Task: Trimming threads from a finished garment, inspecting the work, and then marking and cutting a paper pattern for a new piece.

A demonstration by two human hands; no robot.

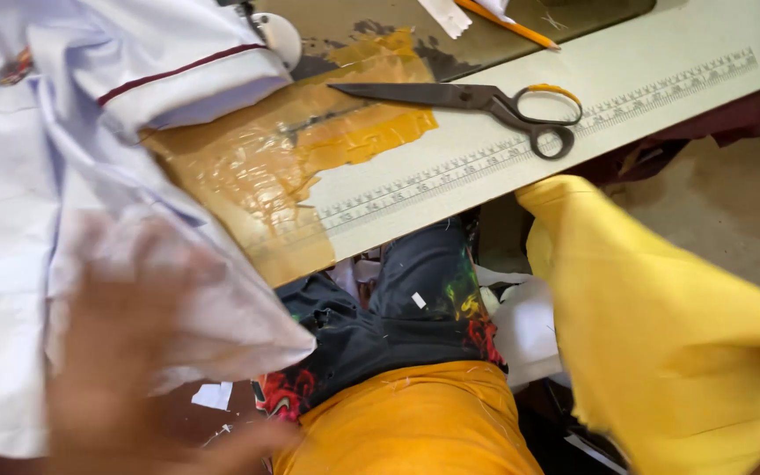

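White garment (90, 202) is pinned flat at the bench (661, 62) edge under the blurred left hand (125, 352), its grip indistinct; yellow cloth (661, 334) is bunched at the frame's right corner, right hand unseen; scissors (485, 101) lie near.

Left hand (129, 369), blurred, lies flat against the white garment (54, 176) at lower left; fingers spread, grip unclear. The white garment has a dark red piping line on one folded edge and covers the left part of the pale table (661, 62). Yellow cloth (661, 334) hangs at right, running off the lower right corner; right hand barely visible at the frame edge there, grip hidden. Large dark scissors (477, 104), closed, one handle loop wrapped in yellow, lie on the table near its printed ruler strip (521, 149). Brown tape patch (292, 167) just left of the blades. Orange pencil (507, 24) at top. Below the table edge: dark printed fabric (398, 317), orange fabric (406, 422).
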